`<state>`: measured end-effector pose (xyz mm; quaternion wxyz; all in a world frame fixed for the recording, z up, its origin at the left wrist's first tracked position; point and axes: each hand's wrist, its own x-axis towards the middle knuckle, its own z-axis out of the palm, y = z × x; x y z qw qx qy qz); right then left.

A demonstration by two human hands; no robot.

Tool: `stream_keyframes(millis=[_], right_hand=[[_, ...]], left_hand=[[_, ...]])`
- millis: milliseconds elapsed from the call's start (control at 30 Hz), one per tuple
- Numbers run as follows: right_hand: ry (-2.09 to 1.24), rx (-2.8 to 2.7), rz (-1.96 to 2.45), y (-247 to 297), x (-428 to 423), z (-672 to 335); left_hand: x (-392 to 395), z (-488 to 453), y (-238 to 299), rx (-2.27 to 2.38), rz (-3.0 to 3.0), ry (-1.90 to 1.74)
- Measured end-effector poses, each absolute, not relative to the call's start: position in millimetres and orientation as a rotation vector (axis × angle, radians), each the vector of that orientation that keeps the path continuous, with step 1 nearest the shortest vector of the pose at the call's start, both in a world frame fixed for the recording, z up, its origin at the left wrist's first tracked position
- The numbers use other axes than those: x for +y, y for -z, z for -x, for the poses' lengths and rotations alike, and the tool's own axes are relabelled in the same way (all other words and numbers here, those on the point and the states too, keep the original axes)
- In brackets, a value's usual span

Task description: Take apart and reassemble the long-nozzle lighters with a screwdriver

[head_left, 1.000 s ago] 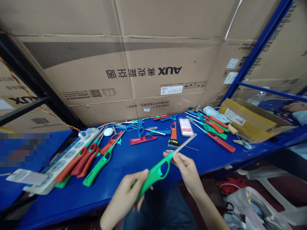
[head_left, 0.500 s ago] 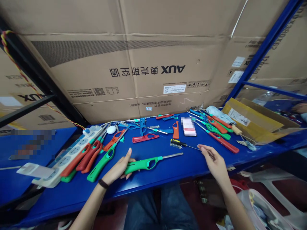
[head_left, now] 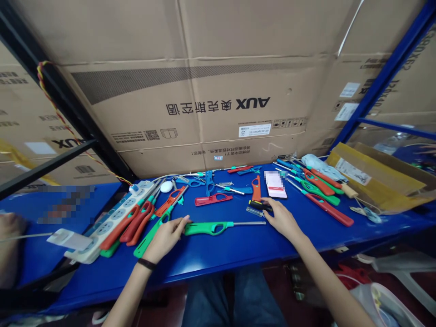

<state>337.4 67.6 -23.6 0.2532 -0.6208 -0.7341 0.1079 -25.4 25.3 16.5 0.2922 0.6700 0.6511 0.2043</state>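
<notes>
1. Your left hand (head_left: pixel 165 236) rests on the blue surface (head_left: pixel 218 254), fingers loosely spread, its fingertips touching the handle end of the green lighter (head_left: pixel 209 227). It is not gripping it.
2. The green lighter lies flat on the surface in front of you, handle to the left, metal nozzle pointing right toward your other hand.
3. Your right hand (head_left: pixel 282 219) is laid over the screwdriver (head_left: pixel 259 204), fingers curled toward its black and yellow handle. You cannot tell whether the fingers have closed on it; the handle end shows just left of your fingertips.
4. The tip of the lighter's nozzle ends just beside your right hand, below the screwdriver.
5. Left of your left hand, a bunch of red lighters (head_left: pixel 132 222) and another green one lie slanted, partly on a white power strip (head_left: pixel 112 218).
6. Behind the green lighter lie a red shell (head_left: pixel 209 199), blue parts (head_left: pixel 209 179) and an upright-lying orange shell (head_left: pixel 256 188).
7. A phone (head_left: pixel 275 185) lies just behind your right hand.
8. Further right, more lighters (head_left: pixel 320 186) in red and green lie in a slanted row, near a cardboard tray (head_left: pixel 378 177).
9. A large carton (head_left: pixel 204 91) stands against the back of the surface.
10. Another person's hand (head_left: pixel 8 231) shows at the far left edge.
</notes>
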Motion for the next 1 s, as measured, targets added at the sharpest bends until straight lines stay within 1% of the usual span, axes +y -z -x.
stream_keyframes(millis=[100,300,467,633,800,1000], right_hand=[[-0.237,-2.029,1.642,25,71,-333],[-0.117,-1.937,1.58,38,74,-331],[-0.085,-1.742,1.547,33,70,-330],[-0.029,-1.613,1.458,27,65,-329],[-0.045,-1.594,1.396,31,68,-334],[-0.134,-1.572,1.436,30,68,-334]], left_hand=[[27,34,-15,1.71,-1.934,-0.528],[30,30,-12,1.687,-1.998,-0.517],[50,10,-18,1.775,-2.205,-0.634],[81,-30,-25,1.571,-2.471,-0.614],[110,-65,-17,1.38,-2.64,-0.511],[138,-94,-7,1.551,-2.651,-0.535]])
